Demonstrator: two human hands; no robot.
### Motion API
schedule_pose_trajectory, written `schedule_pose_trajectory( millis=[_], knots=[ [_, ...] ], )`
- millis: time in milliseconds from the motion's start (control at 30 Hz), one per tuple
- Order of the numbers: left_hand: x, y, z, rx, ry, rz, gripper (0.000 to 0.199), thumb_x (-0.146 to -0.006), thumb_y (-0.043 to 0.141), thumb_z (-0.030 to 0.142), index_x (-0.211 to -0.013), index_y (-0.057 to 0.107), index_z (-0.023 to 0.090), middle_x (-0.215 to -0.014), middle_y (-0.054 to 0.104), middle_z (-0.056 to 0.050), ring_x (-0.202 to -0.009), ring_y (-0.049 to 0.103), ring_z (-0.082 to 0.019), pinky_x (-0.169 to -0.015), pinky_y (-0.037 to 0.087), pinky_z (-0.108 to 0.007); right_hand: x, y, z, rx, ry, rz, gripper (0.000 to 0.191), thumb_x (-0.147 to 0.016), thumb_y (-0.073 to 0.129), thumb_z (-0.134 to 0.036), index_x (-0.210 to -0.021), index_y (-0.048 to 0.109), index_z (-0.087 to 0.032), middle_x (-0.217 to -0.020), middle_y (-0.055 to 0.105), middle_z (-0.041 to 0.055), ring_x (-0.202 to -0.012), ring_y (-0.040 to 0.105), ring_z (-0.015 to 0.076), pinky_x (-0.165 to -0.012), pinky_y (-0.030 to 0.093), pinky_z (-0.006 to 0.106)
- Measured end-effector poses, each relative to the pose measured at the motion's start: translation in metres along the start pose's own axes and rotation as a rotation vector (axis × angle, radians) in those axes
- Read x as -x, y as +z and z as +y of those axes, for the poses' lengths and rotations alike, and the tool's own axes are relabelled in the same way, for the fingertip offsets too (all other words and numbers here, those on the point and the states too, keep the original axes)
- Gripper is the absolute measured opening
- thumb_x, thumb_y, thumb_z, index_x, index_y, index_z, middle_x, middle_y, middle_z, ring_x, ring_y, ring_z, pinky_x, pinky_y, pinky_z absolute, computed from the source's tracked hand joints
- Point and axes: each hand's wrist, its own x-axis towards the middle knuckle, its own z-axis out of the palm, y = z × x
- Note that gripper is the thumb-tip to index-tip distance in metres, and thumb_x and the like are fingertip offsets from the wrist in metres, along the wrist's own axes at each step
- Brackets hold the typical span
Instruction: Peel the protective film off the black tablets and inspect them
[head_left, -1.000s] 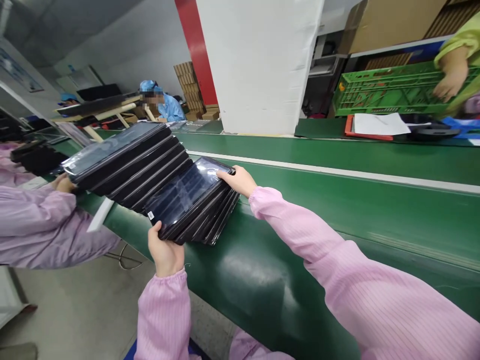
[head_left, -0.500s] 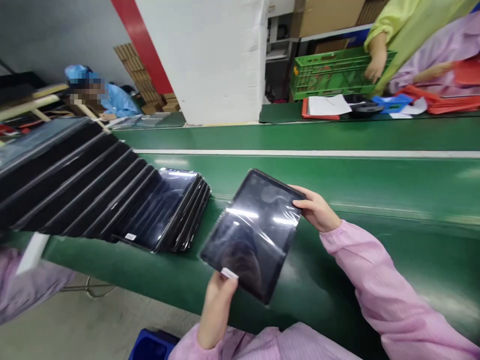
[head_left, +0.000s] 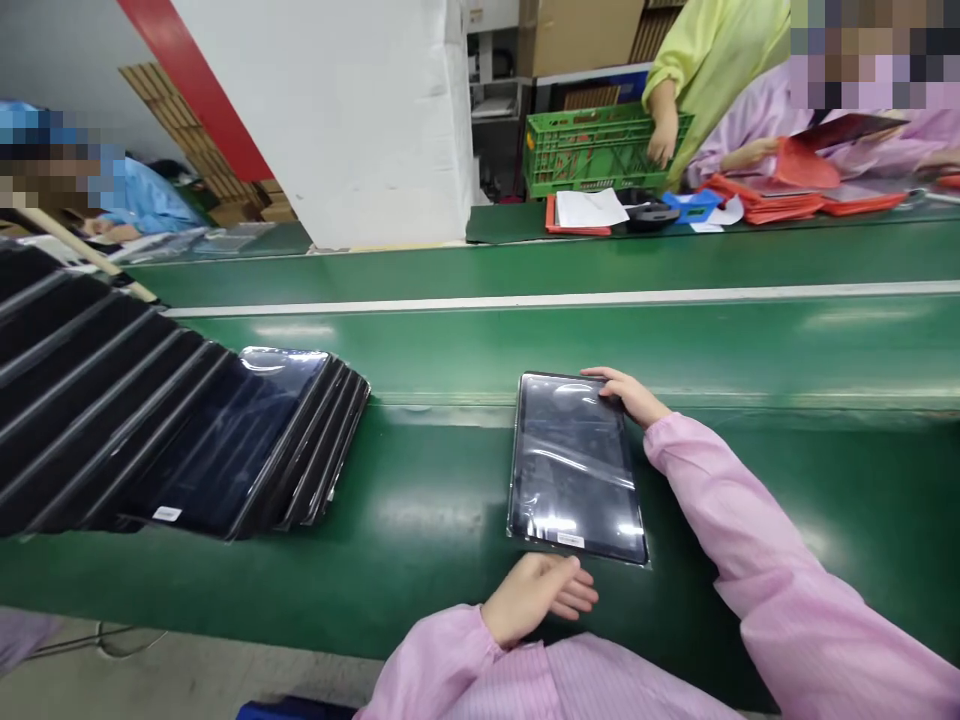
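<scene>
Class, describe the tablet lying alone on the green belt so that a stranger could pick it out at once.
On the long green conveyor belt, find the leaning row of plastic-wrapped black tablets. Just right of that row, one wrapped tablet lies flat by itself, a white label near its lower edge, between the left hand and right hand.

Free passage: green conveyor belt (head_left: pixel 427 570), between leaning plastic-wrapped tablets (head_left: pixel 187 440) at left and lone wrapped tablet (head_left: pixel 574 470) at centre.
</scene>
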Motion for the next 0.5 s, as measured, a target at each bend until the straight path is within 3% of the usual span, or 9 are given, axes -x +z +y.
schedule_pose_trajectory(
  millis=[67, 133, 200, 233, 300, 367, 400, 433, 500],
  knots=[
    [0.019, -0.016, 0.004, -0.011, 0.056, -0.028, 0.072, -0.071, 0.062, 0.077, -0.098, 0.071, 0.011, -0.105, 0.075, -0.022, -0.1, 0.073, -0.032, -0.097, 0.052, -0.051, -0.007, 0.0, -0.017, 0.056, -0.039, -0.031, 0.036, -0.069, 0.057, -0.006, -0.097, 0.078, -0.016, -0.106, 0.075, 0.0181, -0.095, 0.069, 0.0237, -0.09, 0.048, 0.041],
    [0.048, -0.04, 0.008, 0.042, 0.185, 0.08, 0.06, -0.076, 0.067, 0.068, -0.103, 0.072, 0.014, -0.106, 0.076, -0.018, -0.1, 0.073, -0.029, -0.095, 0.053, -0.048, -0.017, 0.008, -0.045, 0.105, -0.104, -0.047, 0.038, -0.071, 0.061, -0.001, -0.102, 0.078, -0.015, -0.108, 0.074, 0.0222, -0.097, 0.069, 0.0234, -0.093, 0.045, 0.044],
    [0.083, -0.071, 0.013, 0.163, 0.405, 0.404, 0.047, -0.081, 0.066, 0.058, -0.103, 0.072, 0.016, -0.097, 0.077, -0.015, -0.091, 0.074, -0.028, -0.088, 0.056, -0.045, -0.026, 0.028, -0.082, 0.141, -0.207, -0.08, 0.04, -0.073, 0.066, -0.003, -0.11, 0.076, -0.016, -0.116, 0.071, 0.0201, -0.108, 0.066, 0.0236, -0.102, 0.039, 0.044],
    [0.1, -0.087, 0.016, 0.231, 0.56, 0.68, 0.038, -0.085, 0.064, 0.052, -0.1, 0.071, 0.018, -0.091, 0.077, -0.011, -0.085, 0.073, -0.025, -0.084, 0.057, -0.043, -0.029, 0.044, -0.103, 0.15, -0.262, -0.125, 0.041, -0.075, 0.069, -0.007, -0.114, 0.074, -0.017, -0.12, 0.071, 0.0163, -0.113, 0.064, 0.0231, -0.106, 0.038, 0.043],
    [0.13, -0.12, 0.024, 0.288, 0.954, 1.239, 0.022, -0.085, 0.063, 0.039, -0.095, 0.067, 0.02, -0.088, 0.074, -0.005, -0.087, 0.072, -0.022, -0.087, 0.056, -0.041, -0.033, 0.089, -0.145, 0.16, -0.354, -0.257, 0.041, -0.076, 0.072, -0.012, -0.116, 0.074, -0.021, -0.123, 0.071, 0.0068, -0.116, 0.063, 0.0209, -0.111, 0.037, 0.038],
    [0.149, -0.152, 0.032, 0.276, 1.235, 1.651, 0.021, -0.084, 0.06, 0.027, -0.104, 0.063, 0.022, -0.116, 0.068, -0.004, -0.121, 0.06, -0.022, -0.107, 0.046, -0.042, -0.034, 0.146, -0.184, 0.205, -0.406, -0.432, 0.039, -0.076, 0.075, -0.013, -0.115, 0.074, -0.019, -0.121, 0.072, 0.0049, -0.116, 0.065, 0.0233, -0.111, 0.039, 0.038],
    [0.155, -0.166, 0.035, 0.276, 1.25, 1.777, 0.028, -0.081, 0.063, 0.024, -0.109, 0.062, 0.022, -0.127, 0.062, -0.004, -0.134, 0.05, -0.021, -0.115, 0.037, -0.04, -0.035, 0.176, -0.2, 0.212, -0.416, -0.49, 0.04, -0.074, 0.078, -0.015, -0.114, 0.075, -0.017, -0.12, 0.073, 0.0051, -0.115, 0.066, 0.0244, -0.109, 0.042, 0.037],
    [0.158, -0.179, 0.039, 0.306, 1.209, 1.813, 0.033, -0.079, 0.067, 0.025, -0.111, 0.06, 0.022, -0.132, 0.058, -0.003, -0.14, 0.042, -0.021, -0.12, 0.029, -0.039, -0.036, 0.207, -0.213, 0.217, -0.419, -0.536, 0.043, -0.073, 0.081, -0.019, -0.114, 0.074, -0.015, -0.121, 0.073, 0.0061, -0.116, 0.065, 0.0257, -0.108, 0.043, 0.035],
    [0.16, -0.199, 0.046, 0.315, 1.076, 1.705, 0.033, -0.08, 0.07, 0.033, -0.108, 0.06, 0.021, -0.13, 0.058, -0.003, -0.142, 0.039, -0.022, -0.123, 0.022, -0.041, -0.038, 0.261, -0.231, 0.231, -0.41, -0.576, 0.05, -0.074, 0.083, -0.03, -0.118, 0.072, -0.01, -0.13, 0.068, 0.0118, -0.123, 0.061, 0.0299, -0.109, 0.041, 0.035]
  ],
)
